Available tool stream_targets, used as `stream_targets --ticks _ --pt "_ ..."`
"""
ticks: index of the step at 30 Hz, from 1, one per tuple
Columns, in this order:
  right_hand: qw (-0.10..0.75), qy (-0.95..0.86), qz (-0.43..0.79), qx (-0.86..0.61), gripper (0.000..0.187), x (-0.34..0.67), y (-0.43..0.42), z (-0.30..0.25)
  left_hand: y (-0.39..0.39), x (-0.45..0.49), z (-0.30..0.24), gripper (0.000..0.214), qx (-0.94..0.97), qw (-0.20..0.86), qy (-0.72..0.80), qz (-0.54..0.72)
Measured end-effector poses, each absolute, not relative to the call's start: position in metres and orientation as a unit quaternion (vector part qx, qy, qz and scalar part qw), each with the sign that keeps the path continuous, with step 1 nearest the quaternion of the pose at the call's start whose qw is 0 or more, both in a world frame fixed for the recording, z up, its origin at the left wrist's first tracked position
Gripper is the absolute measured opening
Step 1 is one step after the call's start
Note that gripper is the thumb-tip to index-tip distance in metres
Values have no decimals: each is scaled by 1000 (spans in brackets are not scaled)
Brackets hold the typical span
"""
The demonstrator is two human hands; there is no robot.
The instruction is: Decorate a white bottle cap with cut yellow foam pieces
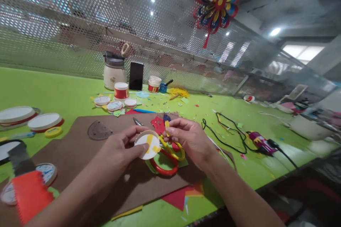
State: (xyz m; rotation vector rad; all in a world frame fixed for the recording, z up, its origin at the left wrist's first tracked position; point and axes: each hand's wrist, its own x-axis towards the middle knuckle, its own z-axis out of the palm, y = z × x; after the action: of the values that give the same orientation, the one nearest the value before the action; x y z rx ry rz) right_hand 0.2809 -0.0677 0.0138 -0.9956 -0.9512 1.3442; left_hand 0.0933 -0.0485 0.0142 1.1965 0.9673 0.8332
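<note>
Near the middle of the view, my left hand grips a round white paper lid by its edge, with the thumb on its face. Yellow paper pieces lie on that face. Just to the right, my right hand pinches a small yellow paper strip between thumb and fingers, apart from the lid. Below both hands lie scissors with red and yellow handles, on the brown board. A red paper cut-out rests behind the lid.
Brown protractor and orange-red sheet lie left. White lids, a red-white tub, a jug and a phone stand farther back. Right of the board are a black cord and purple tool.
</note>
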Motion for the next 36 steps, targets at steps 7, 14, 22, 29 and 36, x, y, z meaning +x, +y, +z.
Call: stream_targets --ticks 7,14,22,29,36 --pt "577 -409 545 -450 16 279 -70 17 -50 95 14 44 518 636 443 362" --pt "575 -398 575 -425 19 277 -73 18 -50 95 14 42 510 659 423 356" --pt "570 -423 560 -428 13 278 -73 14 -51 96 16 35 478 697 421 331" --pt "573 -465 508 -444 10 276 -70 9 -53 96 14 31 494 674 430 342" --pt "582 -476 494 -437 11 275 -67 7 -55 99 13 29 479 682 431 344"
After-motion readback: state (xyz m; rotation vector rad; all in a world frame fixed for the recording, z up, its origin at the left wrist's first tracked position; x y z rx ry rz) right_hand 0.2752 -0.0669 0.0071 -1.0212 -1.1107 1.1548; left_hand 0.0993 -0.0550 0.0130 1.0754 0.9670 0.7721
